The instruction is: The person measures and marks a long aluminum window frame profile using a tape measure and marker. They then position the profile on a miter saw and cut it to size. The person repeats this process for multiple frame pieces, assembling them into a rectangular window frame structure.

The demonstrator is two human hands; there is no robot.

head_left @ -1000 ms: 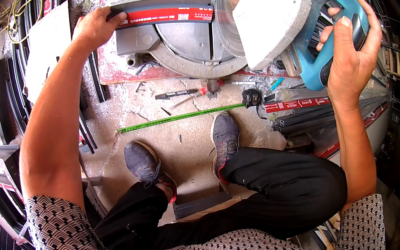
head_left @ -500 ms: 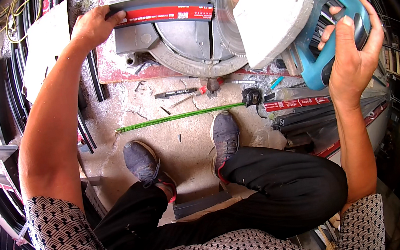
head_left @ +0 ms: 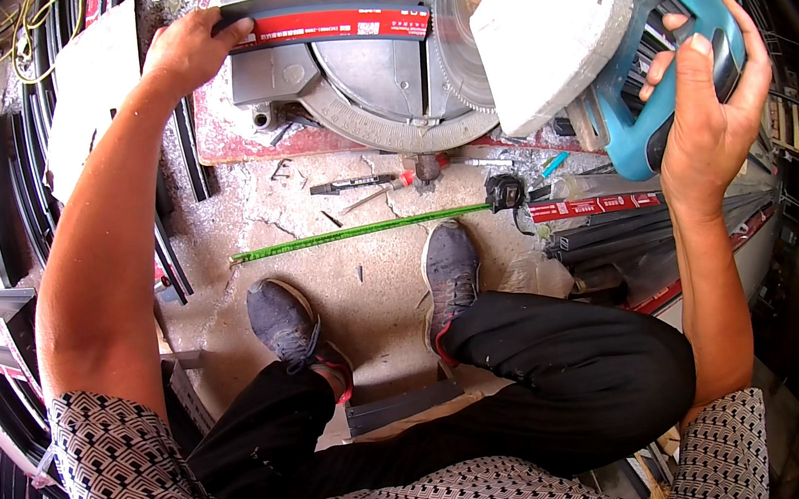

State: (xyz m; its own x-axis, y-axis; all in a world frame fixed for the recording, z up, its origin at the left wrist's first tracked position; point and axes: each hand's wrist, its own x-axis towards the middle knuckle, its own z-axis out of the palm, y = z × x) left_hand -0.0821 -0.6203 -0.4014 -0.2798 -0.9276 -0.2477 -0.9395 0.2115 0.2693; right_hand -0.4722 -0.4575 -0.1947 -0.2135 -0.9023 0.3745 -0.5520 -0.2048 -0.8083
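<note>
A mitre saw with a grey round base [head_left: 384,130] stands on a red board at the far side. Across its bed lies a dark grey profile bar [head_left: 330,28] with a red printed film on its front. My left hand [head_left: 189,53] grips the left end of this bar, thumb over the near face. The saw's teal handle [head_left: 627,124] is held in my right hand [head_left: 705,113], fingers through its loop. Near the bar's right end is the toothed saw blade [head_left: 464,69], partly covered by a white dusty guard [head_left: 557,27].
A tape measure [head_left: 505,192] lies on the floor with its green blade [head_left: 357,234] pulled out leftward. Beyond it are a black marker [head_left: 344,185] and a screwdriver [head_left: 398,182]. Dark profiles [head_left: 619,233] are stacked at right, more [head_left: 28,187] at left. My shoes [head_left: 449,263] stand near the tape.
Very little differs: the view has shifted slightly. Both hands keep their grips, on the bar and on the saw handle.
</note>
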